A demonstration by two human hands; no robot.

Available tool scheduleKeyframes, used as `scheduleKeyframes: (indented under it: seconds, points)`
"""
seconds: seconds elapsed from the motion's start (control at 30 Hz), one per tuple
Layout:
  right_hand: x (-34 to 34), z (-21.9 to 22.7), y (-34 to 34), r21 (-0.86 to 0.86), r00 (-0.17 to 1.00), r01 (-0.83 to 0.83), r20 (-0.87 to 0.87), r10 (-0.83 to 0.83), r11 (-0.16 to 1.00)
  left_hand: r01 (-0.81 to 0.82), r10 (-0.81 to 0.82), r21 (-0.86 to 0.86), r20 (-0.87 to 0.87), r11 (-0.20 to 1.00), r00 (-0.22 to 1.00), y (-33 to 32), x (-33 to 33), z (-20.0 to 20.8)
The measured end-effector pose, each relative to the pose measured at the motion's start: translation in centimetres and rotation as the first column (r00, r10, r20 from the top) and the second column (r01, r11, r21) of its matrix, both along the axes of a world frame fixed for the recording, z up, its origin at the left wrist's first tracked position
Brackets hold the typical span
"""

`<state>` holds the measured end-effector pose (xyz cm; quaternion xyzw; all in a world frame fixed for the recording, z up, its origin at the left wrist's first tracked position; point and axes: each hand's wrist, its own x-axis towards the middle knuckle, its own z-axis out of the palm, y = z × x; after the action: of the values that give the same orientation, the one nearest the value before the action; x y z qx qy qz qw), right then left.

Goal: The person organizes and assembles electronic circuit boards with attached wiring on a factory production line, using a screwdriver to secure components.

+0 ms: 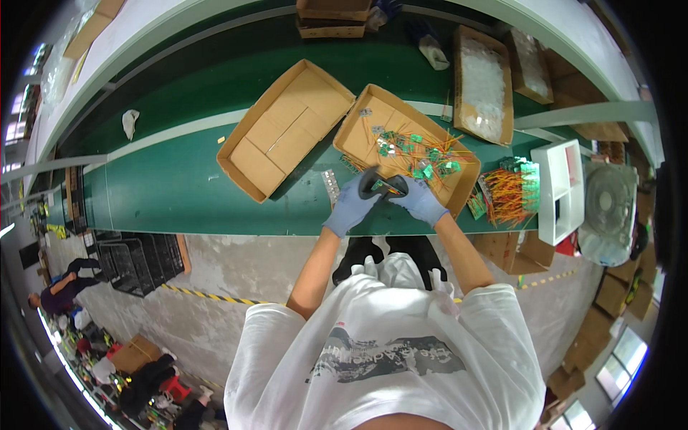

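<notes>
My left hand (352, 204) and my right hand (421, 202) wear blue-grey gloves with dark fingertips and meet near the table's front edge. Their fingers are closed around a small green circuit board with orange wires (388, 188), mostly hidden by the gloves. Just beyond them lies a shallow cardboard box (351, 129) holding a loose tangle of wired green circuit boards (423, 154). A pale perforated strip (330, 188) lies beside my left hand. To the right of my right hand, a stacked bundle of wired boards (512, 190) rests on the table.
Left of the boards stands another cardboard box (287, 132), its bottom flaps showing. A white divided tray (562, 190) and a fan (609, 193) are at the right. Farther back sits a box of clear plastic pieces (481, 86). Black crates (140, 261) stand on the floor at left.
</notes>
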<state>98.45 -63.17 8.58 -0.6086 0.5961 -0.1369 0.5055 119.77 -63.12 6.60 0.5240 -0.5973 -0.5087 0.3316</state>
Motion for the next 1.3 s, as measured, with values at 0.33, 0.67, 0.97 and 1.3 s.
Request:
scheduleKeyframes:
  seconds: [0.33,0.67,0.97,1.3]
  points:
    - [-5.9,1.6,-1.1,0.063,0.938,0.272,-0.242,-0.25,0.96,0.039,-0.079,0.102,0.43,0.994,0.899,-2.9,-10.8,1.0]
    - [-13.6,-1.9,-1.0,0.104,0.983,0.169,0.054,-0.175,0.98,0.151,-0.156,0.056,0.108,0.987,0.982,-3.5,-15.2,-2.2]
    - [-14.0,-3.4,-1.2,-0.109,0.899,0.412,-0.11,-0.423,0.905,-0.066,0.076,-0.038,0.418,0.997,0.905,-1.9,-19.6,-2.6]
    - [-15.4,-1.1,-1.4,-0.06,0.944,0.273,0.206,-0.256,0.96,0.079,-0.022,0.276,-0.201,0.958,0.979,-2.4,-19.2,-2.5]
